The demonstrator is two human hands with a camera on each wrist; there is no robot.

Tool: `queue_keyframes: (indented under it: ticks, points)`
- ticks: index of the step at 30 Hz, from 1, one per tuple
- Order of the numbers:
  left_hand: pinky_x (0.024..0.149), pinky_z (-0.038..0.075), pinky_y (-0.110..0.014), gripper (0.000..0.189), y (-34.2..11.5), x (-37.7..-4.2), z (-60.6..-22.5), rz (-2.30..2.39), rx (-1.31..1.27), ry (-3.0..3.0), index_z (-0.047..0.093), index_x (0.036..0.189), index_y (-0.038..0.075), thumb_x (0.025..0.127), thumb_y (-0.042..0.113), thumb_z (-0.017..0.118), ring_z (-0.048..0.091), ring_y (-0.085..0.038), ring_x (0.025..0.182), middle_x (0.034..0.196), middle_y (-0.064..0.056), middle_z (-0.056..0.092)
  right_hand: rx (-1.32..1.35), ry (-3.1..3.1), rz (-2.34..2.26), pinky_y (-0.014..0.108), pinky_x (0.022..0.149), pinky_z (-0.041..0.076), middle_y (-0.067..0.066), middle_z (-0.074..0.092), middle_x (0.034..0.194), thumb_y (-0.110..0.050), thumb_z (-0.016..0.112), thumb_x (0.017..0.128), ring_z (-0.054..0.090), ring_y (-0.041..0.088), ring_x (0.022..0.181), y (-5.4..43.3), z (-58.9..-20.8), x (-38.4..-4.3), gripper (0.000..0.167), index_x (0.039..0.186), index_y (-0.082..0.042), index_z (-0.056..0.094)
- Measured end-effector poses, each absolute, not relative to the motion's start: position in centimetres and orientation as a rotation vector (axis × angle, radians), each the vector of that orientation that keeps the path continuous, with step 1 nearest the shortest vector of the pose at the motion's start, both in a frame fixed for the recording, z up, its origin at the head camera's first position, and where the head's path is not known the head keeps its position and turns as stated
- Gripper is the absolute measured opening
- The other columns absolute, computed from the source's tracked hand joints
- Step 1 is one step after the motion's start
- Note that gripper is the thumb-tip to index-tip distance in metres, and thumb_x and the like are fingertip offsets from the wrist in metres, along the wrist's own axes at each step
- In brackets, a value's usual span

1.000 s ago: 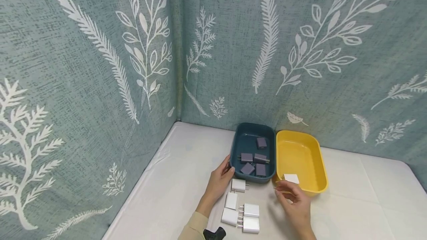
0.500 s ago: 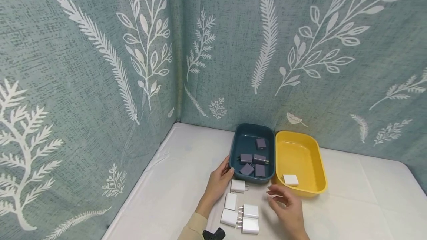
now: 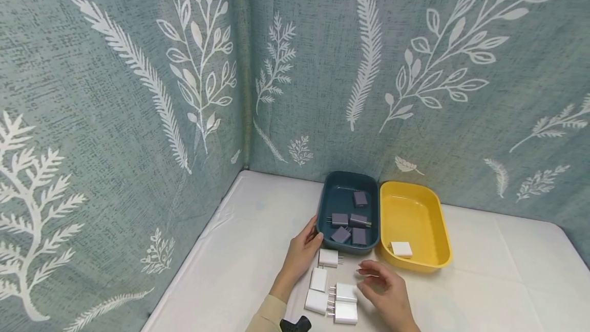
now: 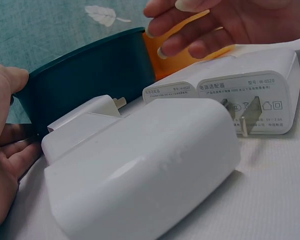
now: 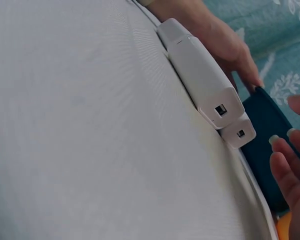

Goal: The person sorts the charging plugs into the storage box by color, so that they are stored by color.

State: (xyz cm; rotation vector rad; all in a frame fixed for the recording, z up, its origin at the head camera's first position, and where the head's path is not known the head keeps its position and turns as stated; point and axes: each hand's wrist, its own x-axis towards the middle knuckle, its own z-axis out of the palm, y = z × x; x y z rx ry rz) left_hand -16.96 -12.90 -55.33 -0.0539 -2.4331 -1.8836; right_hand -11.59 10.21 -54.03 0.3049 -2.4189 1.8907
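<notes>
My left hand [image 3: 301, 250] grips the near left corner of a dark blue tray [image 3: 326, 188]; the left wrist view shows its thumb at the rim and fingers lower on the wall. In the tray lie several dark purple-grey plug chargers [image 3: 340, 219]. Just above and right of a white plug charger [image 3: 346, 292] hovers my right hand [image 3: 387, 293], fingers loosely bent, holding nothing. More white chargers lie on the table, among them a charger [image 3: 329, 257] right by the tray's front. Printed text and metal prongs show on a charger [image 4: 252, 95] in the left wrist view.
A yellow tray [image 3: 440, 219] stands against the blue one's right side, with one white charger [image 3: 401, 249] in its near end. Behind both trays hangs a leaf-patterned curtain [image 3: 313, 65]. A white cloth [image 3: 498, 255] covers the table.
My right hand has moved left and toward me, from the yellow tray's near edge to beside the white chargers, leaving one white charger lying in the yellow tray. The left hand stays put.
</notes>
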Motion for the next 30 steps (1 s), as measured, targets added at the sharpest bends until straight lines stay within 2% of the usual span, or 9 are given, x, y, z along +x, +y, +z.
queue_keyframes:
  ticks: [12, 19, 30]
  points:
    - [0.111, 0.043, -0.038, 0.054, -12.9, -17.1, -55.6, -1.860, -0.066, -2.429, 0.037, 0.151, 0.026, 0.100, 0.034, 0.053, 0.050, -0.026, 0.135, 0.148, -0.010, 0.049, 0.286, -2.441, 2.010, 0.024, 0.081, 0.060, 0.011, 0.069, 0.111, 0.005, 0.082, 0.068, 0.069, 0.016, 0.093, 9.8, -54.5, -11.4, 0.048, 0.113, -0.003, 0.067]
    - [0.112, 0.042, -0.034, 0.054, -12.8, -17.1, -55.4, -1.872, -0.029, -2.452, 0.036, 0.151, 0.030, 0.100, 0.038, 0.052, 0.048, -0.021, 0.137, 0.149, -0.006, 0.047, 0.263, -2.478, 2.049, 0.023, 0.083, 0.060, 0.010, 0.069, 0.110, 0.008, 0.081, 0.066, 0.068, 0.013, 0.093, 9.8, -54.5, -11.5, 0.051, 0.114, -0.004, 0.066]
    - [0.113, 0.042, -0.032, 0.056, -12.7, -17.0, -55.2, -1.891, -0.026, -2.453, 0.035, 0.152, 0.028, 0.100, 0.039, 0.053, 0.047, -0.021, 0.137, 0.151, -0.006, 0.045, 0.292, -2.717, 2.012, 0.016, 0.088, 0.056, 0.008, 0.066, 0.117, 0.001, 0.083, 0.067, 0.065, 0.008, 0.100, 10.1, -55.1, -11.9, 0.056, 0.120, -0.008, 0.063]
